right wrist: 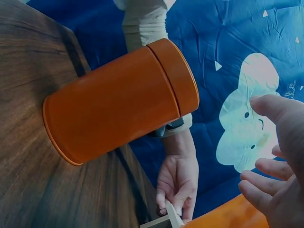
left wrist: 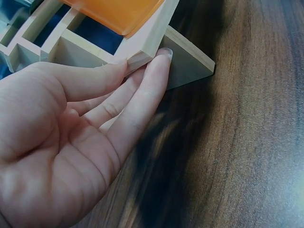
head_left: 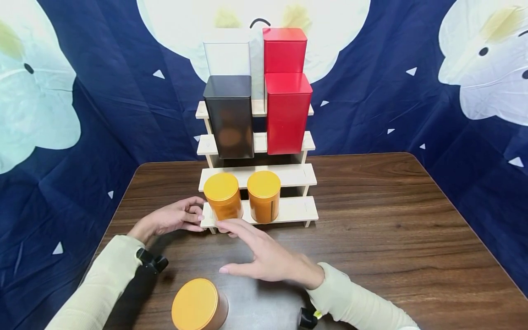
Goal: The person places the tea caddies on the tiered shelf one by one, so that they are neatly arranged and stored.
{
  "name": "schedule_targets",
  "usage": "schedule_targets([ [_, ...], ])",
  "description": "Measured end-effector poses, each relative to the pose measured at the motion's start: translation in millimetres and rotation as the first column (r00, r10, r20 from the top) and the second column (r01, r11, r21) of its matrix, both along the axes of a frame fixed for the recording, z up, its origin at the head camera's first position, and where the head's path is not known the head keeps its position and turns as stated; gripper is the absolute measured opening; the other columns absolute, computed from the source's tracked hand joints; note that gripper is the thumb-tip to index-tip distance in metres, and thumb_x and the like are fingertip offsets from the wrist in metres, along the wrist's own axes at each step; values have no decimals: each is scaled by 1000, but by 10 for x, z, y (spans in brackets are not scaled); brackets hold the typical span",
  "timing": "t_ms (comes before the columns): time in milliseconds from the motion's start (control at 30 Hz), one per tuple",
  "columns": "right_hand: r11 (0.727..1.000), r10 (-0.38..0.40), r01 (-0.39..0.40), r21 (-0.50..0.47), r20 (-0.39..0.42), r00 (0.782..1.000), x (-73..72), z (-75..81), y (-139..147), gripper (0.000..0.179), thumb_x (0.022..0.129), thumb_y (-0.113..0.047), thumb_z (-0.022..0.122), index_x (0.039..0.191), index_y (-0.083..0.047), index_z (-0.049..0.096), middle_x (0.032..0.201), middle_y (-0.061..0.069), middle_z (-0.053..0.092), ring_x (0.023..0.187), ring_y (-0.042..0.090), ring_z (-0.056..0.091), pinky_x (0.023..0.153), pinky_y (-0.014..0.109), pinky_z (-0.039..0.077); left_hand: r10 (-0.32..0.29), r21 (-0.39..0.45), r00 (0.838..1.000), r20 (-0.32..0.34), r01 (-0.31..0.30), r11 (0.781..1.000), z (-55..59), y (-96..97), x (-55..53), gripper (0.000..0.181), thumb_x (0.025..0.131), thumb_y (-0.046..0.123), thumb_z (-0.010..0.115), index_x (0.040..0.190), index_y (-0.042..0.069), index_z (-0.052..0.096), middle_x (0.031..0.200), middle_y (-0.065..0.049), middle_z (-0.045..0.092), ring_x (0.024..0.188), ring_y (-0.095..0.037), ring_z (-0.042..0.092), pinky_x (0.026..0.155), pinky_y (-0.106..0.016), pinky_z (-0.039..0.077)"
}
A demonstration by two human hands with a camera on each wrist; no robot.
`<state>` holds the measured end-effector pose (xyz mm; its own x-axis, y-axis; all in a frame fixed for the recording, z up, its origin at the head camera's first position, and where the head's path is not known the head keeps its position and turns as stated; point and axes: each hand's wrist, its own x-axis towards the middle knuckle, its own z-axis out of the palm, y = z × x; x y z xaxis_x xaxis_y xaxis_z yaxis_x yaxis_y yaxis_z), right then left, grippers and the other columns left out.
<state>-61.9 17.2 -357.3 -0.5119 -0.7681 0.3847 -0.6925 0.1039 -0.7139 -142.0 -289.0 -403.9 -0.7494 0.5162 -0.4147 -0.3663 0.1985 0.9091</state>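
Note:
A tiered wooden display rack point(head_left: 300, 208) stands on the table. Two orange canisters point(head_left: 263, 197) are side by side on its lowest step. My left hand point(head_left: 173, 219) pinches the left end of that step; in the left wrist view, the thumb point(left wrist: 97, 78) lies along the step's edge and fingers reach beneath it. With its fingers extended and spread, my right hand point(head_left: 266, 256) hovers just in front of the left canister, holding nothing. A third orange canister point(head_left: 195, 305) stands upright on the table between the forearms, and its lid and side show in the right wrist view.
Higher on the rack stand a black tin point(head_left: 229, 119) and a red tin point(head_left: 288, 117), with a white tin point(head_left: 228, 57) and another red tin point(head_left: 284, 48) behind them. Dark blue cloth point(head_left: 354, 123) hangs behind the brown wooden table point(head_left: 392, 220).

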Motion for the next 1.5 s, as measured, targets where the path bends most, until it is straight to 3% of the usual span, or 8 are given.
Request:
schedule_targets([
  [200, 996, 22, -18, 88, -42, 999, 41, -38, -15, 76, 87, -38, 69, 149, -23, 27, 142, -5, 42, 128, 5, 44, 110, 23, 38, 0, -1, 1000, 2, 0, 1000, 0, 0, 0, 49, 94, -1, 53, 134, -5, 25, 100, -9, 56, 93, -21, 65, 93, -48, 52],
  [433, 981, 107, -97, 168, -49, 993, 114, -112, -67, 77, 89, -44, 63, 151, -26, 19, 152, -9, 28, 136, 2, 32, 112, 23, 35, 12, 1, 1000, -5, -12, 1000, -12, -2, -1, 49, 93, -2, 54, 133, -3, 26, 98, -8, 55, 93, -21, 64, 93, -47, 53],
  [767, 958, 220, -203, 203, -63, 974, 194, -205, -146, 80, 89, -39, 66, 151, -22, 18, 151, -6, 29, 136, 0, 30, 113, 17, 30, 5, -1, 1000, -14, -5, 1000, -22, -1, -2, 47, 93, -1, 54, 131, -3, 27, 98, -8, 56, 92, -22, 63, 93, -49, 53],
  [1000, 940, 273, -265, 213, -7, 962, 244, -236, -162, 82, 88, -38, 67, 151, -23, 18, 152, -8, 28, 136, 0, 30, 113, 16, 30, 5, 8, 1000, -16, -5, 1000, -2, 4, 8, 47, 93, -1, 54, 131, -4, 27, 97, -9, 56, 92, -22, 63, 92, -48, 53],
  [1100, 937, 280, -269, 224, -16, 960, 274, -259, -174, 84, 86, -40, 69, 151, -23, 18, 151, -7, 30, 135, -2, 30, 112, 14, 29, 4, 12, 1000, -20, -4, 1000, 2, 6, 10, 47, 93, -2, 54, 131, -4, 27, 97, -9, 56, 92, -22, 63, 92, -49, 53],
  [1333, 940, 290, -259, 222, -120, 949, 368, -360, -215, 88, 83, -40, 72, 150, -14, 21, 147, -4, 37, 133, -3, 32, 111, 10, 27, 9, 26, 1000, -22, -9, 1000, -4, 12, 14, 43, 93, -4, 52, 130, -2, 29, 98, -9, 56, 92, -22, 63, 93, -51, 52],
  [1500, 947, 271, -238, 216, -135, 953, 402, -393, -220, 86, 84, -40, 71, 150, -15, 21, 144, -5, 39, 131, -4, 34, 110, 9, 28, 4, 23, 1000, -19, -3, 1000, 5, 7, 13, 44, 94, -3, 52, 130, -2, 29, 99, -9, 56, 93, -22, 63, 93, -50, 52],
])
